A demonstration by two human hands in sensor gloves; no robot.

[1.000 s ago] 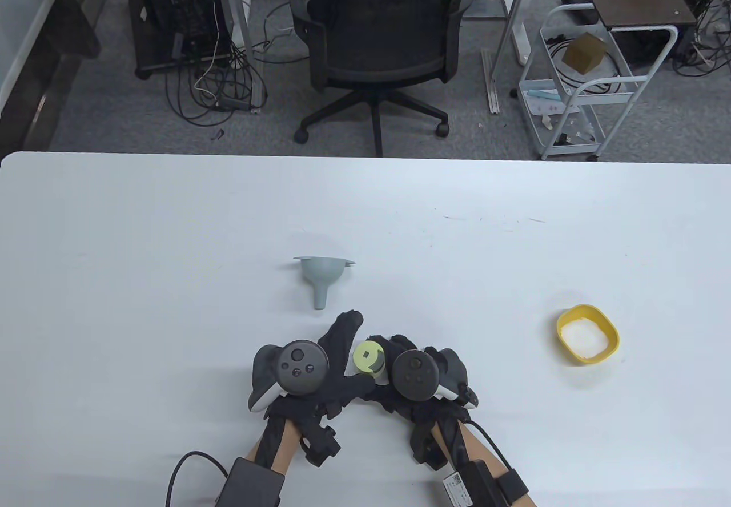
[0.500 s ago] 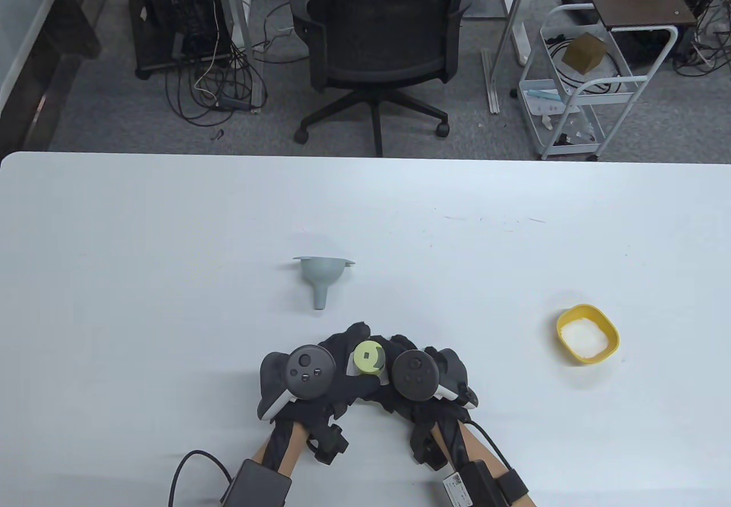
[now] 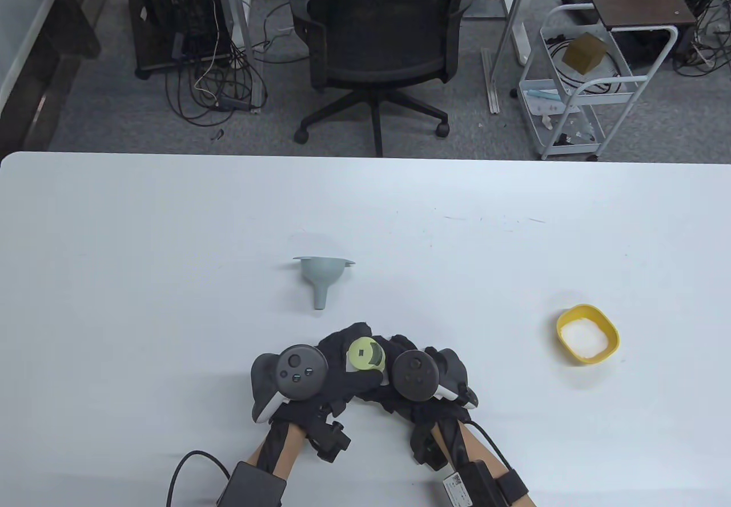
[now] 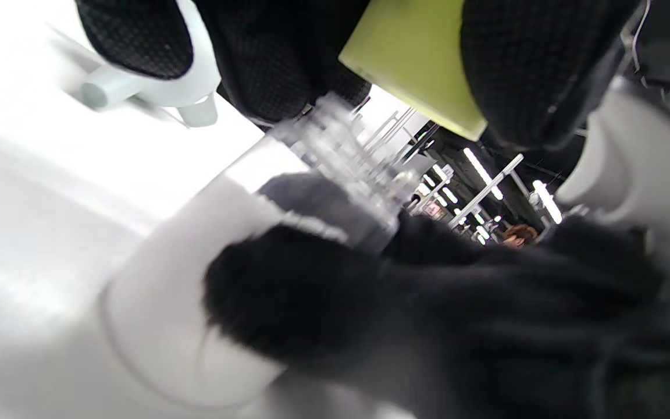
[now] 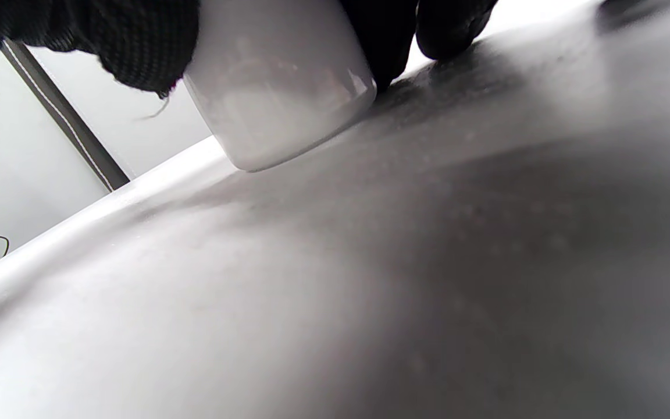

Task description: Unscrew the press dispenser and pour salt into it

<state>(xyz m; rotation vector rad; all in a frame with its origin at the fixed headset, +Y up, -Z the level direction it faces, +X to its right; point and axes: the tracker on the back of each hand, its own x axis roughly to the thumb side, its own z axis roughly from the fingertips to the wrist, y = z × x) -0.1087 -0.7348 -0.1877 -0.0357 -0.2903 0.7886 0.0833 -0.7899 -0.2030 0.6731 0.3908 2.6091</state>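
dispenser body (image 4: 172, 302) blurred, half behind glove (table view: only cap (image 3: 365, 354) shows)

An office: swivel chair (image 3: 380, 44), tangled cables (image 3: 217, 84), computer rack (image 3: 180, 10).

White-bodied press dispenser (image 3: 365, 358) with yellow-green top, upright near the table's front edge.

Left hand (image 3: 337, 367) and right hand (image 3: 420, 378) side by side at near table edge, fingers curled inward, fingertips meeting
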